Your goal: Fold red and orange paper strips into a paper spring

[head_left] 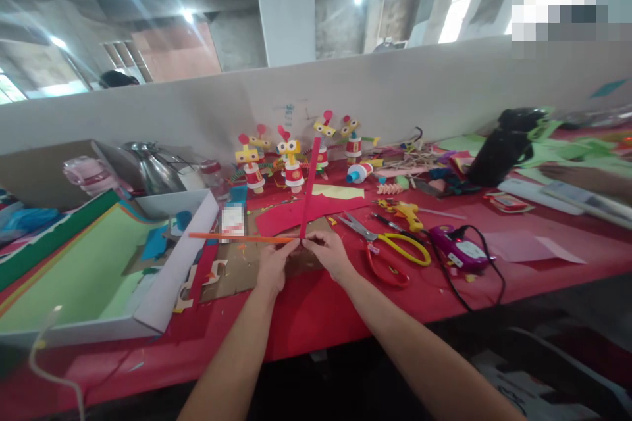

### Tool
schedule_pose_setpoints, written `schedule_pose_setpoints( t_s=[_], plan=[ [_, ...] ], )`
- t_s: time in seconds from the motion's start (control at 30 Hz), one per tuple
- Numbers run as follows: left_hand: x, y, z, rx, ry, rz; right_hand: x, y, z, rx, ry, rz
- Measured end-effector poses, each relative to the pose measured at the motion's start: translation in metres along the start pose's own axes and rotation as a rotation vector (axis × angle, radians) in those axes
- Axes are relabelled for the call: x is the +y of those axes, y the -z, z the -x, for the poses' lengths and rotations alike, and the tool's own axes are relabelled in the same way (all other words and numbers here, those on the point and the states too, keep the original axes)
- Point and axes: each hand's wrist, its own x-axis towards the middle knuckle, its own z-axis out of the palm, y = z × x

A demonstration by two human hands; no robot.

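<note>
Taking the scissors [371, 235] on the red desk [336, 319] as the landmark, both hands are at work just to their left. The left hand [274, 263] pinches one end of an orange strip [241, 237], which stretches away leftward, farther from the scissors. The right hand [328, 253], nearer the scissors, is closed by its fingertips on the lower end of a red strip [311, 184]. The two strips meet at the fingertips, roughly at a right angle, left of the scissors.

Also left of the scissors, partly under the hands, lies a cardboard sheet [232, 283]; farther left than that is a white box [170, 270] holding coloured paper. Beyond the scissors and to their left stand several paper figures [293, 174]. A yellow glue gun [407, 216] lies just beyond the scissors, and a purple power block [457, 250] sits to their right
</note>
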Motion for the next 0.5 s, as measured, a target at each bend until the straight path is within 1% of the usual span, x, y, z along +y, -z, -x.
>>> schedule_pose_setpoints(
  t_s=[0.2,0.33,0.43,0.5],
  plan=[
    [0.0009,-0.0015,0.0003,0.042,0.017,-0.003,0.0024,-0.0006,-0.0004,-0.032,-0.111,-0.157],
    [0.0022,-0.0032,0.0011,0.074,-0.02,0.018,0.0033,-0.0023,-0.0004,-0.024,-0.146,-0.265],
    [0.0022,-0.0028,0.0004,0.091,-0.045,0.015,0.003,-0.0027,-0.0003,-0.022,-0.209,-0.403],
    [0.0021,-0.0021,-0.0005,0.113,-0.052,0.008,0.0018,-0.0024,-0.0001,-0.012,-0.243,-0.453]
  ],
)
